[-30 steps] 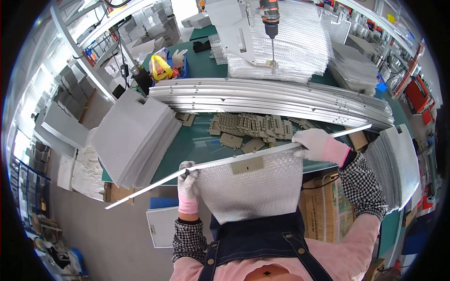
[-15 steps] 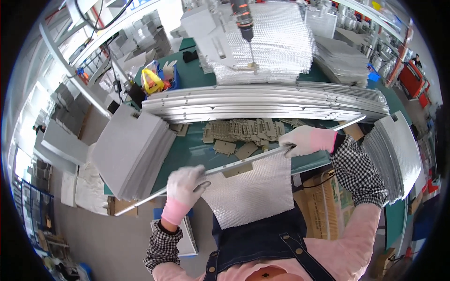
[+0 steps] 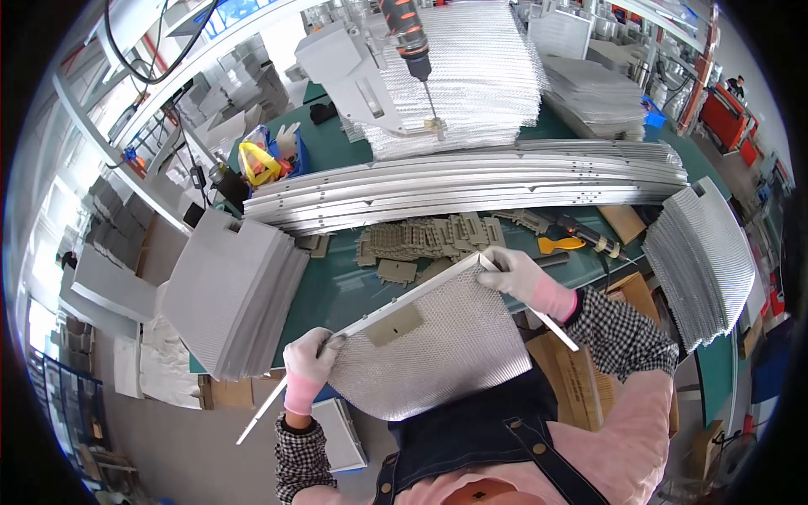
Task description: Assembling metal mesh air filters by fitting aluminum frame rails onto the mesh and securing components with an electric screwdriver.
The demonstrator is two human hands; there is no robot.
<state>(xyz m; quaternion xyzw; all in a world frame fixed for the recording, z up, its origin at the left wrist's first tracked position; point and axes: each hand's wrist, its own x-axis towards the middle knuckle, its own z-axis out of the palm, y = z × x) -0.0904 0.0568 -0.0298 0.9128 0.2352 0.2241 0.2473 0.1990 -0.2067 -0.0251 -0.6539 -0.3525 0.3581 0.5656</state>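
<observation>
Aluminium mesh panel [image 3: 429,353], held flat and tilted in front of the person's chest, near edge of the green surface [image 3: 337,290]. Only one view, head camera, looking down.

Left hand [image 3: 310,358], white glove with pink cuff, clenched on the panel's lower left corner, where a thin metal frame strip [image 3: 396,307] runs along the panel's upper edge; the strip's free end sticks out past the hand, down and to the left. Right hand [image 3: 513,273], same kind of glove, grasping the panel's upper right corner where the strip bends into a second leg running down to the right. A small tan plate [image 3: 394,324] sits on the mesh just under the strip, about midway between the hands.

On the surface beyond the panel: scatter of tan plastic clips [image 3: 429,240], touching one another in a loose heap. Behind them a long bundle of bare metal rails [image 3: 471,185] laid across the width of the surface. Left of the panel, a stack of grey mesh sheets [image 3: 231,290] overhanging the surface edge. Right, another stack of mesh sheets [image 3: 703,261], tilted. An orange-handled tool [image 3: 560,245] lies near the right hand. Farther back, a large pile of mesh [image 3: 471,80] with a hanging power screwdriver [image 3: 408,34] above it.
</observation>
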